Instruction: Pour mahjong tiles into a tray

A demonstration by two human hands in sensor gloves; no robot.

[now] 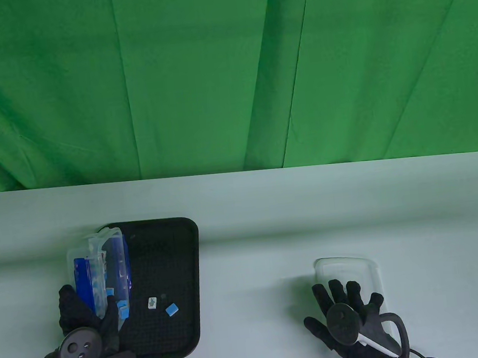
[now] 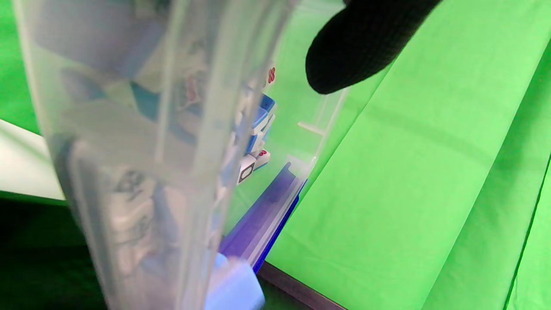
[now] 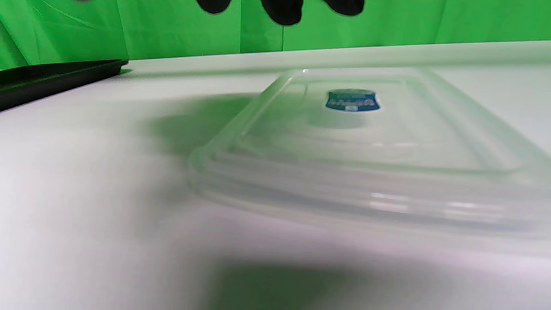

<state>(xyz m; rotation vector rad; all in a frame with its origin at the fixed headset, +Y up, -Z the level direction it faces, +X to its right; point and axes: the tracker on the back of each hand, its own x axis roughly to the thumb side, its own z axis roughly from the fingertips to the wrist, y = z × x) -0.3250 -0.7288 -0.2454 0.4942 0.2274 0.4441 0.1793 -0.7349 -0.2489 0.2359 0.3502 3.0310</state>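
The left hand (image 1: 85,321) grips the clear box (image 1: 99,270), tipped on its side with its mouth facing right over the left edge of the black tray (image 1: 181,279), where a few tiles (image 1: 152,302) already lie, while the right hand (image 1: 347,317) rests spread over the lid (image 1: 346,268), far right.

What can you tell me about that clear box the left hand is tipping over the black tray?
The clear plastic box is a see-through, lidless container with rounded corners. The left hand grips its near end and holds it tipped on its side above the left edge of the black tray, mouth facing the tray. It is still packed with blue-backed mahjong tiles; a few already lie loose on the tray.
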